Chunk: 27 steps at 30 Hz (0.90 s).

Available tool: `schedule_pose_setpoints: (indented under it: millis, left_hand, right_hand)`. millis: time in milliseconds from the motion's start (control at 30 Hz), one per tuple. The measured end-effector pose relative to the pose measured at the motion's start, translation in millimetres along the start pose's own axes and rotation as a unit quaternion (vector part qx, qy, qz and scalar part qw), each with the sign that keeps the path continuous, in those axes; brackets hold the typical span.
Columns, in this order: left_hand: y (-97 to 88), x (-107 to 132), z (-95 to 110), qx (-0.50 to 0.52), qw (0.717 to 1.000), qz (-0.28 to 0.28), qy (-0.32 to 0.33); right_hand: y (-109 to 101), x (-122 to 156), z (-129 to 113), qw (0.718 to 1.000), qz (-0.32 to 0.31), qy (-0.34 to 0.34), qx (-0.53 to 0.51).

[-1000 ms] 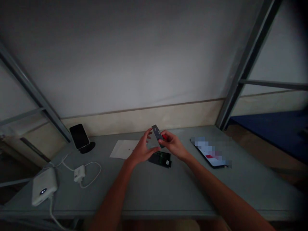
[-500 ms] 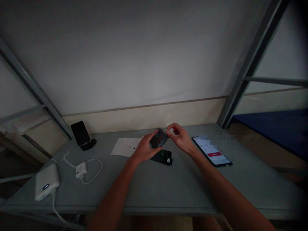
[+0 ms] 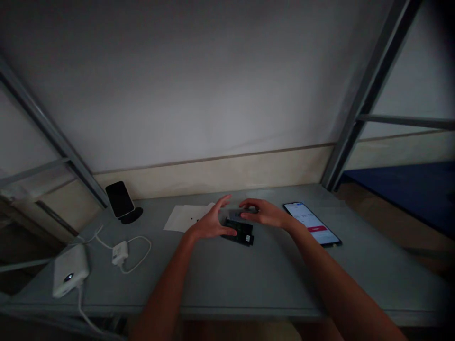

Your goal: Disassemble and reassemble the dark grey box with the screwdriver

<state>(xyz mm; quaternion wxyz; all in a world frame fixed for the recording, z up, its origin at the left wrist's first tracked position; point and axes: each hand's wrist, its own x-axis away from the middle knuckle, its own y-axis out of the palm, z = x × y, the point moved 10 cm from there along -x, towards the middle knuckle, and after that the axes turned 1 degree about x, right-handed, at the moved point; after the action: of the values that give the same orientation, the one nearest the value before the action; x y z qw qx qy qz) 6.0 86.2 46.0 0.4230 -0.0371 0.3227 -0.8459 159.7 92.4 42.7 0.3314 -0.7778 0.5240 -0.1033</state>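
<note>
On the grey table (image 3: 227,279) lies a dark circuit board (image 3: 241,233) with a small grey flat piece (image 3: 237,215) just behind it. My left hand (image 3: 211,223) rests with spread fingers at the board's left end, thumb touching its edge. My right hand (image 3: 265,214) lies low over the grey piece, fingertips pressing on it. Whether a small red thing is still inside this hand cannot be seen.
A lit phone (image 3: 313,224) lies flat to the right. A white paper sheet (image 3: 183,217) lies left of the hands. A dark phone on a stand (image 3: 121,201), a white charger with cable (image 3: 119,252) and a white power bank (image 3: 70,276) sit at the left. Metal frame posts (image 3: 362,99) flank the table.
Both hands came down from holding the grey piece in the air to the table top. The grey piece now lies by the circuit board, and the left hand has opened.
</note>
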Motion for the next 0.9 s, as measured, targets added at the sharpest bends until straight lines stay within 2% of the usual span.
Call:
schedule_pose_setpoints:
  millis: [100, 167, 333, 500, 700, 900]
  left_hand:
    - [6.6, 6.9, -3.0, -0.031, 0.996, -0.08, -0.013]
    - [7.1, 7.9, -7.7, -0.057, 0.994, -0.094, -0.02]
    - [2.2, 2.5, -16.2, -0.131, 0.99, -0.044, -0.03]
    - [5.1, 1.2, -8.5, -0.179, 0.984, -0.004, -0.011]
    - [9.4, 0.3, -6.0, -0.216, 0.976, 0.01, -0.009]
    - [6.1, 0.0, -11.0, -0.243, 0.969, 0.042, -0.024]
  right_hand:
    - [-0.5, 0.3, 16.9, 0.999, -0.016, 0.031, 0.011]
    - [-0.2, 0.4, 21.1, 0.999, -0.025, 0.033, 0.003]
    - [1.7, 0.4, 22.2, 0.999, -0.038, 0.03, -0.015]
    - [2.5, 0.1, 20.5, 0.999, -0.041, 0.019, 0.0]
    - [1.7, 0.8, 19.6, 0.999, -0.038, 0.019, 0.013]
    - [4.3, 3.0, 22.3, 0.999, -0.039, 0.016, 0.019]
